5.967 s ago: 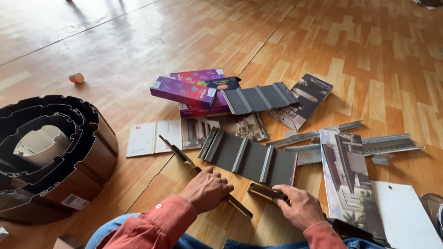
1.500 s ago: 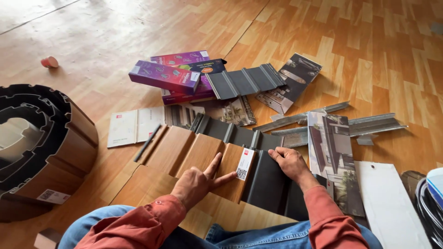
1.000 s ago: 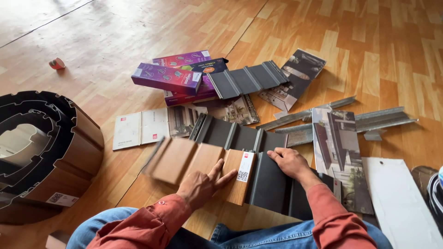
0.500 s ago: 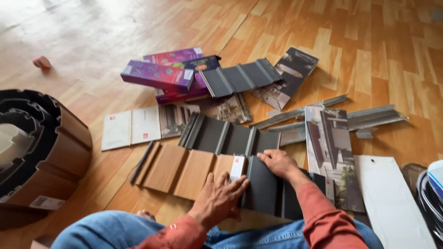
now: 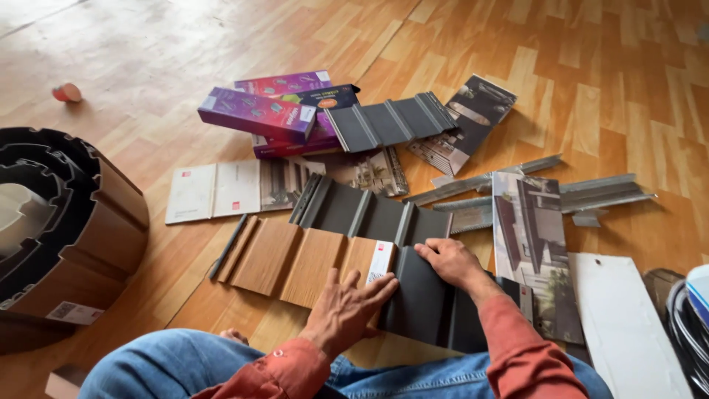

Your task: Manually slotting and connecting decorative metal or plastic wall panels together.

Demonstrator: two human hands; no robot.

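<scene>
1. From my remote seat, I see the left hand (image 5: 346,312) lying flat with fingers spread on the wood-grain brown ribbed cladding panel (image 5: 295,258), over its white label (image 5: 380,262).
2. The right hand (image 5: 448,260) lies palm down, fingers together, on the dark grey ribbed cladding panel (image 5: 425,299), touching the brown one's edge.
3. Both panels lie on the wooden floor (image 5: 628,89) just before the person's knees.
4. I judge them stiff, light and smooth-faced, so likely slippery; the long edges or raised ribs offer the best hold.
5. Purple boxes (image 5: 258,113) and brochures (image 5: 229,188) lie beyond.
</scene>
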